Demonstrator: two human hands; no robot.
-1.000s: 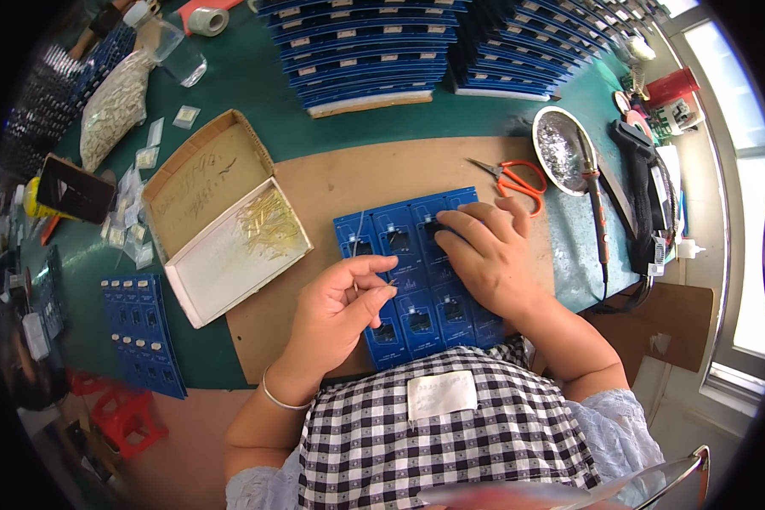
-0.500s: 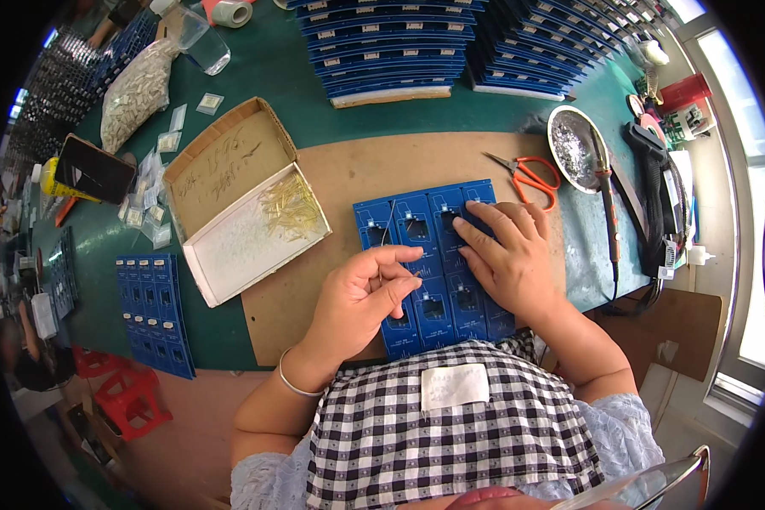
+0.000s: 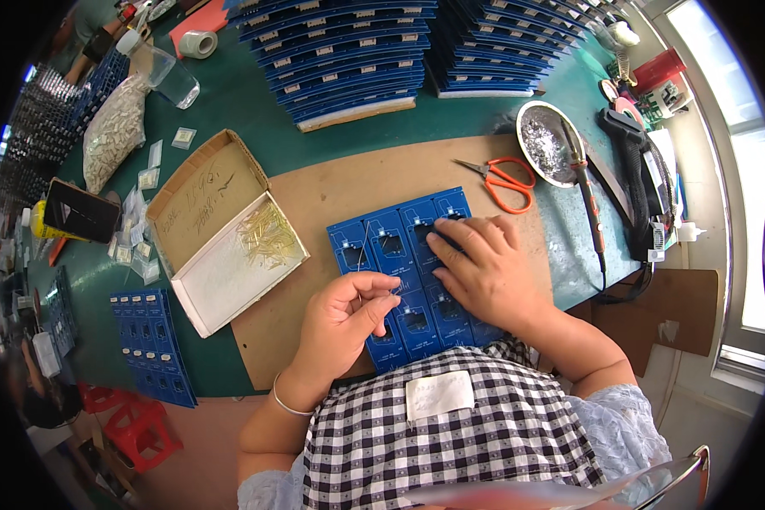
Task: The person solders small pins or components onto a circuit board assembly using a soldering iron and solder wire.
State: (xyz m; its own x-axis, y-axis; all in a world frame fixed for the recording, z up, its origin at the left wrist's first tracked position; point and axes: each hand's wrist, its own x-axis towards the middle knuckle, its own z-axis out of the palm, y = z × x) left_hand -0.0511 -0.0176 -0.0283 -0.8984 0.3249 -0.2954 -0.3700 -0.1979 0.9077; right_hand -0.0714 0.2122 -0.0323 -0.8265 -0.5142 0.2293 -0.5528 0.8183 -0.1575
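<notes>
A blue circuit board panel point(image 3: 404, 280), divided into rows of like sections with square cut-outs, lies on a brown sheet before me. My left hand point(image 3: 342, 319) is over its left side, thumb and forefinger pinched together. A thin metal tool point(image 3: 363, 255) sticks out from behind the fingers across the board; its kind is not clear, and anything tiny at the fingertips cannot be made out. My right hand point(image 3: 489, 268) lies on the panel's right side, fingers spread and fingertips touching the board. An open cardboard box point(image 3: 215, 285) holding fine gold-coloured pins point(image 3: 269, 235) stands left of the panel.
Stacked blue boards point(image 3: 344, 59) rise at the back. Orange-handled cutters point(image 3: 510, 183), a metal bowl point(image 3: 531, 127) with silvery bits and a soldering iron point(image 3: 588, 195) lie to the right. A bag of small white parts point(image 3: 115, 127), a phone point(image 3: 81, 210) and another board panel point(image 3: 153, 340) are left.
The view has shifted, so the bench things appear further left. Both hands stay at the panel in nearly the same pose, with the thin tool still in the left.
</notes>
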